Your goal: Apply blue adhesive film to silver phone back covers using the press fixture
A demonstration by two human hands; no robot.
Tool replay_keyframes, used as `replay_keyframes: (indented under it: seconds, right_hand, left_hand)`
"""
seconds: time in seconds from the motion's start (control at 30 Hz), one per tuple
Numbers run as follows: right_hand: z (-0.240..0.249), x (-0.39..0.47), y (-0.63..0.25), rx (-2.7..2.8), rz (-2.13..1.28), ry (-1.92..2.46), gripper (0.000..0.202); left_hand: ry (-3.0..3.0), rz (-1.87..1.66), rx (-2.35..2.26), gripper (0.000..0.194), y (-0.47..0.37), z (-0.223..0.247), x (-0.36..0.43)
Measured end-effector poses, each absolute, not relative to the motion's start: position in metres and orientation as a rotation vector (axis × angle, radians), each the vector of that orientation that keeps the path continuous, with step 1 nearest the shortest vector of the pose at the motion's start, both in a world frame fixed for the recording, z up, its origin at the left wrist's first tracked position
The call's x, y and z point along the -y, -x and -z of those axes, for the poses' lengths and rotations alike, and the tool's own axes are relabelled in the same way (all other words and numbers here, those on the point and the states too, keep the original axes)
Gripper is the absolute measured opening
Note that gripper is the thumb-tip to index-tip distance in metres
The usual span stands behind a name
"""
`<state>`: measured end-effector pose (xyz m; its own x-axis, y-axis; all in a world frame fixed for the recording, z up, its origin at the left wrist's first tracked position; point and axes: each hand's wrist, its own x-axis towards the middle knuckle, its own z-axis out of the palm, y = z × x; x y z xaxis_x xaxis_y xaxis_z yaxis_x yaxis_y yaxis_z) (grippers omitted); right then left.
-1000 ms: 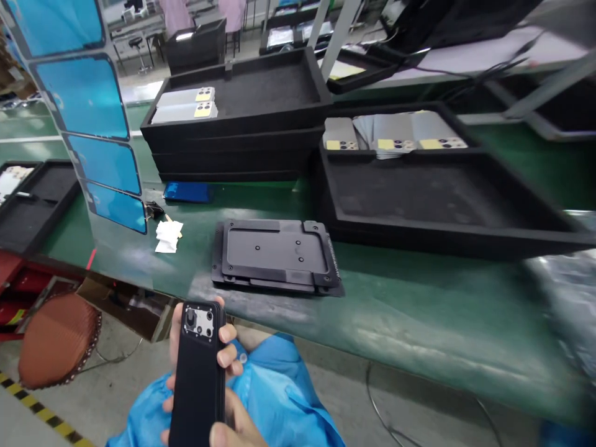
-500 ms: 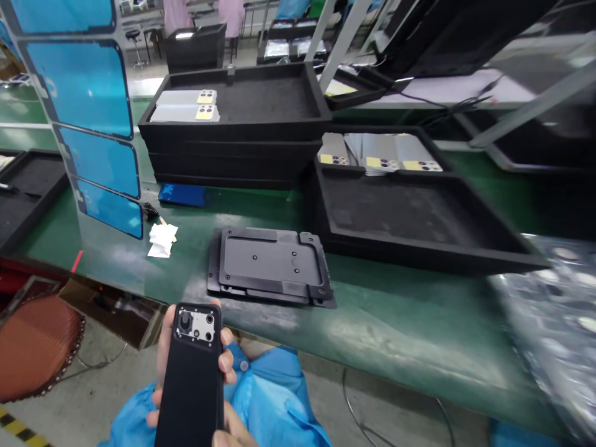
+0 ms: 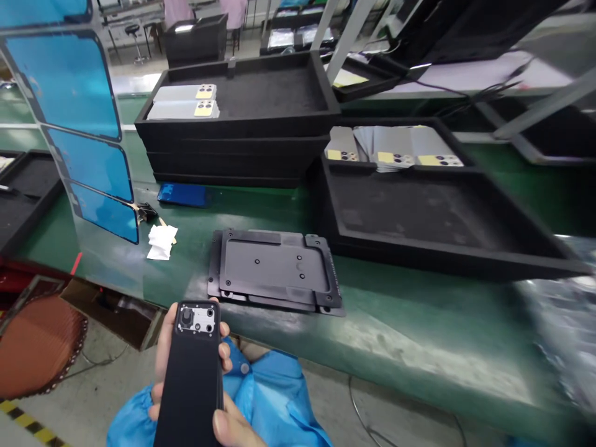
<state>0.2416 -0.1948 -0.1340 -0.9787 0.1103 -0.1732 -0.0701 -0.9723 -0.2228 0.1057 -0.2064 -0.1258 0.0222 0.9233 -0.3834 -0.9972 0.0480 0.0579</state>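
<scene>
Black phone-shaped piece [image 3: 190, 385] is held just off the front edge of the green bench [image 3: 410, 320], left of the middle, above the blue-clad lap [image 3: 279, 397]. Silver camera plate [image 3: 202, 318] is turned up, at the far end. Piece is wrapped from its left side by the left hand [image 3: 164, 347]; the fingertips curled on the right edge are apparently that hand's. Lower right edge is pressed by the thumb of the right hand [image 3: 237, 427], mostly hidden underneath. Step in hand is judged as holding and looking over; nothing is being fitted. For the next move, a firm two-sided grip is called for, judging by the piece's length. Black fixture [image 3: 274, 270] is laid flat near the front edge, recess up. Farther left, crumpled white paper [image 3: 162, 242] is seen; toward the back edge, stacked trays [image 3: 237, 149].
</scene>
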Motion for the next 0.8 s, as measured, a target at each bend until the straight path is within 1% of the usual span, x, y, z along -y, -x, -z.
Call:
replay_keyframes:
  seconds: [0.07, 0.23, 0.47, 0.63, 0.8]
  right_hand:
    - [0.132, 0.191, -0.241, 0.255, -3.049, 0.283, 0.07]
    - [0.126, 0.182, -0.24, 0.128, -3.088, 0.262, 0.063]
    - [0.135, 0.174, -0.242, 0.229, -3.157, 0.154, 0.07]
    - [0.148, 0.179, -0.242, 0.265, -3.204, 0.218, 0.085]
    - [0.138, 0.171, -0.246, 0.336, -3.165, 0.348, 0.084]
  left_hand:
    - [0.261, -1.515, -0.375, 0.044, -0.106, 0.122, 0.205]
    - [0.251, -1.513, -0.418, 0.042, -0.107, 0.117, 0.2]
    - [0.2, -1.509, -0.482, 0.048, -0.11, 0.126, 0.199]
    - [0.13, -1.495, -0.458, 0.052, -0.114, 0.136, 0.199]
    - [0.031, -1.485, -0.396, 0.056, -0.117, 0.147, 0.2]
